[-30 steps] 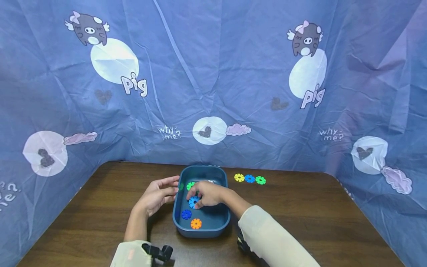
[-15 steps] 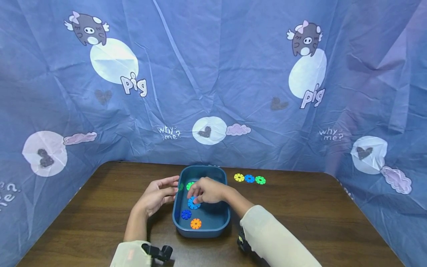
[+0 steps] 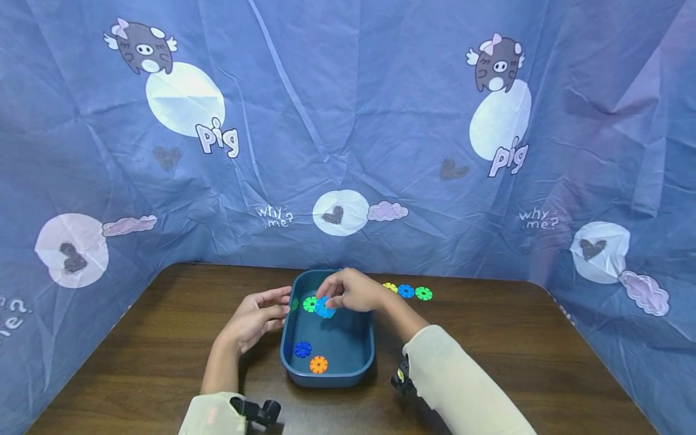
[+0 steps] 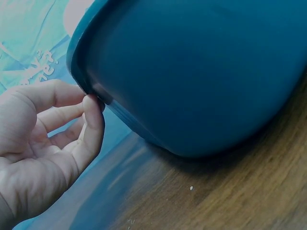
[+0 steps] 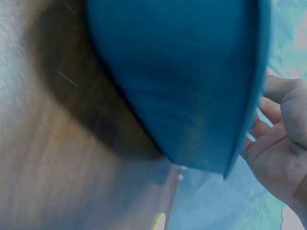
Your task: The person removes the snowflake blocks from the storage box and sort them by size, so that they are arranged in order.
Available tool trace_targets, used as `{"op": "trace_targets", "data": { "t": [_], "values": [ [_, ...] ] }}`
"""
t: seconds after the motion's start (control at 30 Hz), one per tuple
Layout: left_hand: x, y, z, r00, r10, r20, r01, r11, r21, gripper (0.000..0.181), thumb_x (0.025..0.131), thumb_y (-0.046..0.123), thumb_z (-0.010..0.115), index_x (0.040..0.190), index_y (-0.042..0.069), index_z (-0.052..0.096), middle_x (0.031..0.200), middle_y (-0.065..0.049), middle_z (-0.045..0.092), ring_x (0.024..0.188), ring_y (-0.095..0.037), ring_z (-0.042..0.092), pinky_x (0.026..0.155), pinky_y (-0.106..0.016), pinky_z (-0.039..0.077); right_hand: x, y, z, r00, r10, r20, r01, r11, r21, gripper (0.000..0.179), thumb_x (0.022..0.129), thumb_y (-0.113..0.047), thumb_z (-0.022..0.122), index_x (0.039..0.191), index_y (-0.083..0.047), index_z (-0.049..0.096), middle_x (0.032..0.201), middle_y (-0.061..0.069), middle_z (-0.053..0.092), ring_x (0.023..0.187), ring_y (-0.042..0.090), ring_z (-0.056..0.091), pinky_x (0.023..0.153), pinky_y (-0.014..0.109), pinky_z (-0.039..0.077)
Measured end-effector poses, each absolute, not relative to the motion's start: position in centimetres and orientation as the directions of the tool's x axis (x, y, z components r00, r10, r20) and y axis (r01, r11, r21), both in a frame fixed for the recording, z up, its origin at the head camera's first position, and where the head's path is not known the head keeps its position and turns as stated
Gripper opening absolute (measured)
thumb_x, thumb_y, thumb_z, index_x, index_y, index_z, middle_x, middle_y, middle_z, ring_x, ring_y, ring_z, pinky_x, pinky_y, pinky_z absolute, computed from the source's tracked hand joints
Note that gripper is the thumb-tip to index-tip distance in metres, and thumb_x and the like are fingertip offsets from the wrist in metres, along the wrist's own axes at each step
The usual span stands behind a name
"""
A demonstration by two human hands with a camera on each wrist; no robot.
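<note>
Head view, hands (image 3: pixel 257 317) apart, right (image 3: pixel 353 291) pinching disc (image 3: pixel 325 310)

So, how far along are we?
Apparently done: yellow disc, blue disc and green disc, lined up on the table. In hand: a light-blue disc, pinched by the right hand. Probably left: second green disc, dark-blue disc and orange disc in the bin.

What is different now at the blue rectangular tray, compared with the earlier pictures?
The right hand pinches the light-blue notched plastic disc and has moved it up the head view, until it appears beside the green notched disc. The left hand stays at the tray; the orange notched disc and dark-blue notched disc lie unmoved.
</note>
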State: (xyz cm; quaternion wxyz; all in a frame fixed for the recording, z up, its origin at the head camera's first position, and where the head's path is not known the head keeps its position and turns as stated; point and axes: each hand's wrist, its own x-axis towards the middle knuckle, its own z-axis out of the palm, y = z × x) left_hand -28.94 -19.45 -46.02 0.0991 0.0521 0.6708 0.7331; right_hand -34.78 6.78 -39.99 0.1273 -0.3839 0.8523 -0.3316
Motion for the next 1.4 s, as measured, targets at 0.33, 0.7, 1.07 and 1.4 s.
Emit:
{"op": "trace_targets", "data": {
  "t": [0.33, 0.7, 1.07, 1.4],
  "values": [
    [-29.0, -19.5, -46.2, -0.976, 0.211, -0.045, -0.067, -0.098, 0.993, 0.057, 0.094, -0.003, 0.063, 0.148, -0.007, 0.046, 0.133, -0.026, 0.054, 0.100, -0.019, 0.067, 0.083, -0.032, 0.060, -36.8, 10.2, -39.1, -0.777, -0.618, 0.118, -0.508, 0.504, -0.698, 0.016, 0.095, -0.008, 0.073, 0.110, -0.010, 0.076, 0.089, -0.002, 0.073, 0.077, 0.014, 0.061, 0.066, 0.028, 0.052],
    [-29.0, -19.8, -46.1, -0.976, 0.213, -0.041, -0.062, -0.091, 0.994, 0.056, 0.095, -0.002, 0.063, 0.148, -0.006, 0.046, 0.135, -0.028, 0.052, 0.101, -0.019, 0.067, 0.083, -0.032, 0.060, -39.1, 15.8, -39.5, -0.862, -0.454, 0.228, -0.459, 0.504, -0.731, 0.016, 0.093, -0.004, 0.074, 0.109, -0.003, 0.076, 0.090, 0.007, 0.069, 0.079, 0.019, 0.064, 0.069, 0.030, 0.053],
    [-29.1, -19.8, -46.3, -0.977, 0.210, -0.041, -0.064, -0.102, 0.993, 0.056, 0.094, -0.003, 0.063, 0.148, -0.007, 0.046, 0.134, -0.027, 0.054, 0.099, -0.019, 0.067, 0.083, -0.032, 0.060, -39.8, 21.8, -41.0, -0.927, -0.292, 0.233, -0.359, 0.520, -0.775, 0.020, 0.092, 0.000, 0.072, 0.111, 0.007, 0.072, 0.089, 0.014, 0.070, 0.077, 0.020, 0.064, 0.067, 0.026, 0.054],
    [-29.0, -19.5, -46.3, -0.976, 0.213, -0.042, -0.064, -0.100, 0.993, 0.056, 0.094, -0.004, 0.063, 0.148, -0.007, 0.047, 0.132, -0.026, 0.055, 0.101, -0.020, 0.067, 0.083, -0.033, 0.060, -39.1, 27.6, -43.5, -0.979, -0.144, 0.142, -0.196, 0.499, -0.844, 0.029, 0.095, -0.003, 0.071, 0.121, 0.009, 0.067, 0.099, 0.014, 0.072, 0.084, 0.013, 0.067, 0.078, 0.042, 0.060]
  ]
}}
